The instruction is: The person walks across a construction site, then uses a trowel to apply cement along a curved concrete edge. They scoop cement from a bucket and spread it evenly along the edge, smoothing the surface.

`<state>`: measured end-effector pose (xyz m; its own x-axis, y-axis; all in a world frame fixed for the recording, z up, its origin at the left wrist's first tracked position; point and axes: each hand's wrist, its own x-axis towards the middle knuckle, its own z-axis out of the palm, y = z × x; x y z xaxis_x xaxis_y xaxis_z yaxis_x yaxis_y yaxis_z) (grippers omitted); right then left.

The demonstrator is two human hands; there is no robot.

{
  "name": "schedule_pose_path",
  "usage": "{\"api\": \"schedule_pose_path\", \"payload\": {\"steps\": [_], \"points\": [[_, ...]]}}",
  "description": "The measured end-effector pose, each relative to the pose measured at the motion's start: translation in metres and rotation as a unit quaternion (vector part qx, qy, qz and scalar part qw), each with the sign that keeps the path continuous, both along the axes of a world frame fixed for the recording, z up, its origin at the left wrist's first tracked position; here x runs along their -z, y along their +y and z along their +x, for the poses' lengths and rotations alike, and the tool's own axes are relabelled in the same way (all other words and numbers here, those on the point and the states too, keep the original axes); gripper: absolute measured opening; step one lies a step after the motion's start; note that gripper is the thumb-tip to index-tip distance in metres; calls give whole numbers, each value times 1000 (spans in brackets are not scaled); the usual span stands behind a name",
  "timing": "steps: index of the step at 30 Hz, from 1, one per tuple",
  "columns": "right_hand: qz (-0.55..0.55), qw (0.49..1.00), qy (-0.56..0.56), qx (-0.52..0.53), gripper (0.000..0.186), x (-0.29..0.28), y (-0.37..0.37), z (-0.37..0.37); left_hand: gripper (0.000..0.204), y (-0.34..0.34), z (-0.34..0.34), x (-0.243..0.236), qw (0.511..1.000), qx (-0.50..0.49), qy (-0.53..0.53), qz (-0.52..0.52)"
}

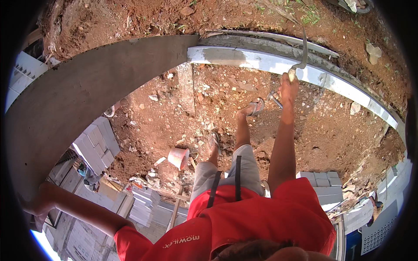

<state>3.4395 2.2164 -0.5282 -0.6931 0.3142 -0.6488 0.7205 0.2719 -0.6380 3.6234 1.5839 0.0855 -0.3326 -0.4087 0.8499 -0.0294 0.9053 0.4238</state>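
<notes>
Rubble-strewn red soil lies underfoot. At one o'clock, the right hand clasps a trowel by its handle, blade toward twelve; at eight, how the left hand grips, I can't tell.

**Bucket and blocks share red earth!**

There's that pinkish bucket, parked among scattered rubble! Pale blocks pile up at left, another stack at lower right. Top right, green weeds sprout; far right, perhaps a person, though the distorted rim blurs it.

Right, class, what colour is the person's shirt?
The shirt is red; it shows best in the head view.
</notes>
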Motion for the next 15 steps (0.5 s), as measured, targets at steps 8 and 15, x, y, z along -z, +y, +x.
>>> {"api": "schedule_pose_path", "payload": {"steps": [8,15], "points": [[-96,990,-101,-16,26,-43,43,103,89,-21,-10,55,821,396,217,349],[-78,997,-27,3,25,-124,102,145,84,-15,-49,87,837,364,214,347]]}}
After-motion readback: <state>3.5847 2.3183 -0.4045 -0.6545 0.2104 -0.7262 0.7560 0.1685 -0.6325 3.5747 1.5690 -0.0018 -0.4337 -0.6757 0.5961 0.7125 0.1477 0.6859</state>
